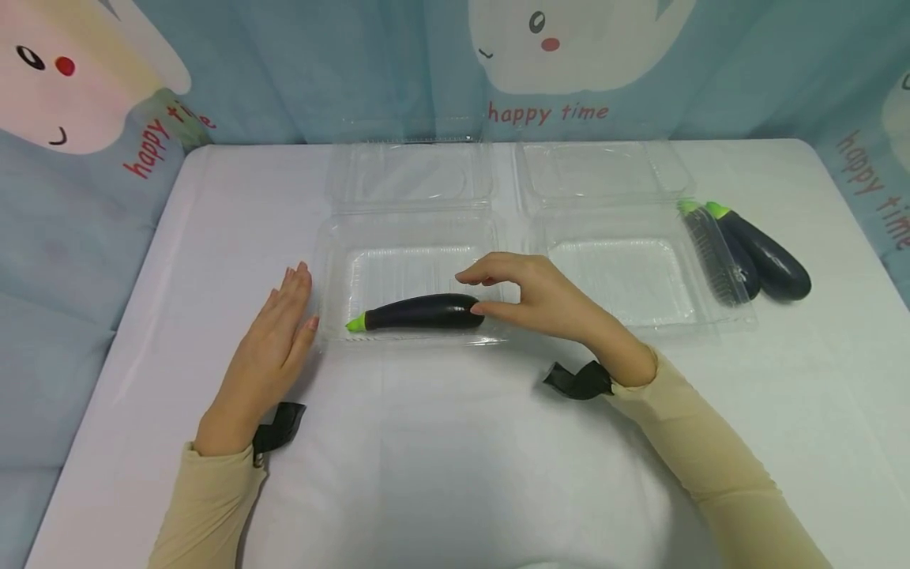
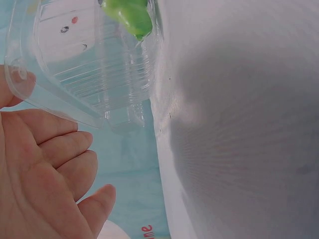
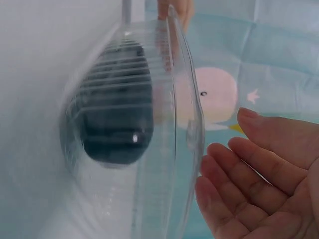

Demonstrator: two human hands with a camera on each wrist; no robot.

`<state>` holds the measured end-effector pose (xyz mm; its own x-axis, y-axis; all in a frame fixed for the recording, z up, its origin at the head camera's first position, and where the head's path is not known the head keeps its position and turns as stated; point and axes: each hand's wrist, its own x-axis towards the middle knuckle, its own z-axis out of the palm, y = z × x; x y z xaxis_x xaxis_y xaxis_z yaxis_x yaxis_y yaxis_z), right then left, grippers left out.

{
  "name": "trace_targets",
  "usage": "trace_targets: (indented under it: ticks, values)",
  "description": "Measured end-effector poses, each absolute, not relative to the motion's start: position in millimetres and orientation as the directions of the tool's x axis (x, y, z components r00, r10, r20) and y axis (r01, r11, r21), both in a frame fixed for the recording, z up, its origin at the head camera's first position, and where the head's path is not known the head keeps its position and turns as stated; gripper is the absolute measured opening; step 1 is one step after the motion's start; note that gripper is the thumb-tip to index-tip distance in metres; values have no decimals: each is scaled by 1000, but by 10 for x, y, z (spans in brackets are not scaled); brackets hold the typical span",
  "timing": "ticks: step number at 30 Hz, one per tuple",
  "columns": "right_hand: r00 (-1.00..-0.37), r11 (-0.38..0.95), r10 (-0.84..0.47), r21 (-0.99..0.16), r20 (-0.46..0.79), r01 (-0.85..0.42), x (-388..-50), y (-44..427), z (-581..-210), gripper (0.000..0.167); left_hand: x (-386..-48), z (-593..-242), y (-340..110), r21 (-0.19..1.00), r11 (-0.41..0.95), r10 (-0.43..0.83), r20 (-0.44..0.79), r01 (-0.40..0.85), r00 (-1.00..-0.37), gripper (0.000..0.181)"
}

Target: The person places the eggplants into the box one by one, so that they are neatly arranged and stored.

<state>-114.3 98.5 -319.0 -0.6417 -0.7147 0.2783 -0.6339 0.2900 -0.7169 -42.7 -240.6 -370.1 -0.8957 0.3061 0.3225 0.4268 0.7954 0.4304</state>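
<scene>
A dark purple eggplant (image 1: pixel 425 311) with a green stem end lies lengthwise along the front of the left clear plastic clamshell box (image 1: pixel 412 265), whose lid is folded back. My left hand (image 1: pixel 266 348) is held beside the box's left edge, fingers extended; its thumb shows by the clear rim in the left wrist view, and I cannot tell whether it touches. Over the right end of the same box hovers my right hand (image 1: pixel 536 296), fingers loosely bent and nothing gripped. The right wrist view has the eggplant (image 3: pixel 119 109) behind the box's ribbed wall, apart from the palm (image 3: pixel 269 199).
A second open clamshell box (image 1: pixel 618 276) stands to the right. Beside its right wall lie two more eggplants (image 1: pixel 764 251), one partly seen through the plastic. A white cloth covers the table (image 1: pixel 426 458); a blue printed curtain (image 1: pixel 398 71) hangs behind.
</scene>
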Motion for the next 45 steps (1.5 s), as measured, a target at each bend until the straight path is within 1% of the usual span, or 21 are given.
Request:
trace_targets:
  ticks: [9, 22, 31, 45]
  values:
    - [-695, 322, -663, -731, 281, -602, -1121, 1146, -3169, 33, -424, -3706, -2408, 436, 795, 303, 318, 422, -899, 53]
    - [-723, 329, -611, -727, 322, -602, -1136, 1376, -3163, 35, -451, -3701, -2388, 433, 790, 314, 321, 433, -893, 54]
    - [-754, 366, -558, -712, 347, -599, -1129, 1631, -3161, 35, -433, -3692, -2415, 441, 797, 309, 290, 413, -906, 53]
    - [-788, 386, -474, -711, 394, -588, -1182, 1980, -3150, 37, -450, -3707, -2423, 468, 776, 308, 305, 423, -901, 53]
